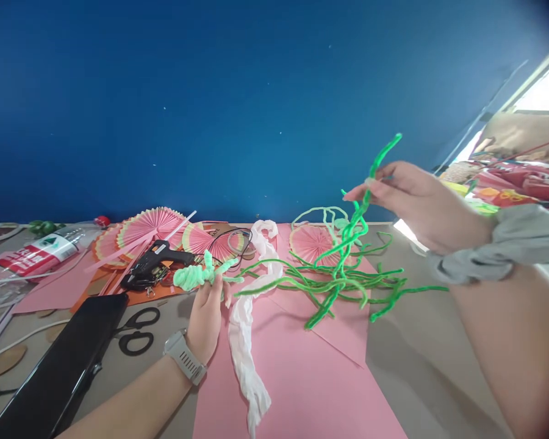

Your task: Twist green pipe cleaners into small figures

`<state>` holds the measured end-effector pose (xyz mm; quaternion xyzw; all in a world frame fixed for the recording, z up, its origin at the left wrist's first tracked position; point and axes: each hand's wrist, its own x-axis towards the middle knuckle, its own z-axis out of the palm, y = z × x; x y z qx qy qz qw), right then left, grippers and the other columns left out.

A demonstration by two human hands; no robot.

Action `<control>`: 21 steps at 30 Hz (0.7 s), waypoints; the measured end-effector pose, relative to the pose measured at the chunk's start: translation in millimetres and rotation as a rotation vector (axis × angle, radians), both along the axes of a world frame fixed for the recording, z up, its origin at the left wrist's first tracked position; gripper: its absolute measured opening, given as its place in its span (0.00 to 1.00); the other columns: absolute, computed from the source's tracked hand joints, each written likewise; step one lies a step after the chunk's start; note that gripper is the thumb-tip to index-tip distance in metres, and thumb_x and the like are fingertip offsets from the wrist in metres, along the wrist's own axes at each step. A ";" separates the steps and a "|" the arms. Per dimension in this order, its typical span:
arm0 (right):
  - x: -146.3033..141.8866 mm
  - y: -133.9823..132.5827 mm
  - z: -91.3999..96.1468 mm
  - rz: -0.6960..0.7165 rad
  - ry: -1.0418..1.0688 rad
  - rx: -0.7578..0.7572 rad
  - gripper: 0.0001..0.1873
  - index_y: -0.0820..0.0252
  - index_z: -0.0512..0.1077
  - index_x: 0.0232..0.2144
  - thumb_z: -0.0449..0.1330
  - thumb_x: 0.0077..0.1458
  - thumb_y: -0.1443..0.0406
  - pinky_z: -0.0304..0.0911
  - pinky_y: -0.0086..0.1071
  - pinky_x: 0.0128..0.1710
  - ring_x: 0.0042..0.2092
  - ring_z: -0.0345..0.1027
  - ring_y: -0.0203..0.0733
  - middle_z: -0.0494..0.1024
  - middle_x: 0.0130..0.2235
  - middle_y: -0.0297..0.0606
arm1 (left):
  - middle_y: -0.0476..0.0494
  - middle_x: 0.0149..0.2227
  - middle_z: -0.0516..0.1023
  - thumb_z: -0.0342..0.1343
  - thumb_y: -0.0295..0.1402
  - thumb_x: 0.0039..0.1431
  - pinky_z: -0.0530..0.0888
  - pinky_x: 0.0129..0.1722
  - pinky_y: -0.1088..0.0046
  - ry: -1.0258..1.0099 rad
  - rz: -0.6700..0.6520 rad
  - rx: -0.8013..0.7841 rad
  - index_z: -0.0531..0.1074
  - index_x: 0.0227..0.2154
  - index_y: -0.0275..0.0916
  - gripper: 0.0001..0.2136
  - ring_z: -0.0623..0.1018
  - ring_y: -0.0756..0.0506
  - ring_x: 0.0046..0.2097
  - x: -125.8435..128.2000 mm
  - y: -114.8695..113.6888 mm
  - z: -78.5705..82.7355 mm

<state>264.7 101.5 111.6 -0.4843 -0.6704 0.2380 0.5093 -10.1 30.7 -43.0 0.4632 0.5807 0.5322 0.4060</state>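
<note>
Right hand (416,204), frame right: fingers pinch green pipe cleaner (383,153) — raised, likely so it parts from tangle (324,309). Left hand (207,318), left of centre: fingers closed on mint pipe-cleaner coil (190,278), aside.

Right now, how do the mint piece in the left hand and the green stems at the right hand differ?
Color: the mint piece is pale; the green stems are mostly a deeper green.
Shape: the mint piece has a compact, coiled-looking body; the green stems are long and tangled.
Pose: the left hand holds the mint piece low, while the right hand holds part of the green stems higher.
Both look fuzzy.
</note>
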 end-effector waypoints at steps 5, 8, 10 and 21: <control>-5.1 5.5 12.2 -0.184 -0.120 0.184 0.05 0.61 0.63 0.30 0.53 0.55 0.65 0.58 0.35 0.36 0.35 0.68 0.32 0.76 0.30 0.34 | 0.52 0.20 0.58 0.41 0.45 0.58 0.63 0.30 0.76 0.004 -0.036 0.007 0.55 0.15 0.40 0.20 0.61 0.50 0.24 0.7 -1.3 3.3; -2.9 10.9 16.3 -0.276 -0.007 0.369 0.05 0.62 0.64 0.32 0.53 0.54 0.64 0.56 0.35 0.38 0.42 0.67 0.34 0.75 0.37 0.39 | 0.51 0.20 0.58 0.40 0.45 0.59 0.62 0.31 0.76 0.011 -0.042 0.010 0.55 0.16 0.40 0.20 0.61 0.50 0.25 1.0 -2.4 4.0; -1.8 15.2 18.9 -0.209 -0.002 0.284 0.05 0.63 0.63 0.30 0.55 0.53 0.66 0.56 0.34 0.39 0.41 0.67 0.33 0.75 0.37 0.39 | 0.51 0.21 0.58 0.41 0.45 0.59 0.62 0.30 0.76 0.014 -0.041 0.007 0.55 0.16 0.40 0.20 0.61 0.50 0.25 1.1 -2.9 4.3; -26.0 19.3 -10.2 0.022 0.006 -0.329 0.05 0.54 0.52 0.31 0.47 0.59 0.65 0.58 0.24 0.16 0.18 0.67 0.34 0.68 0.21 0.26 | 0.51 0.19 0.62 0.45 0.39 0.58 0.63 0.36 0.73 -0.109 -0.058 0.018 0.62 0.15 0.40 0.17 0.62 0.49 0.25 -0.4 -2.1 7.5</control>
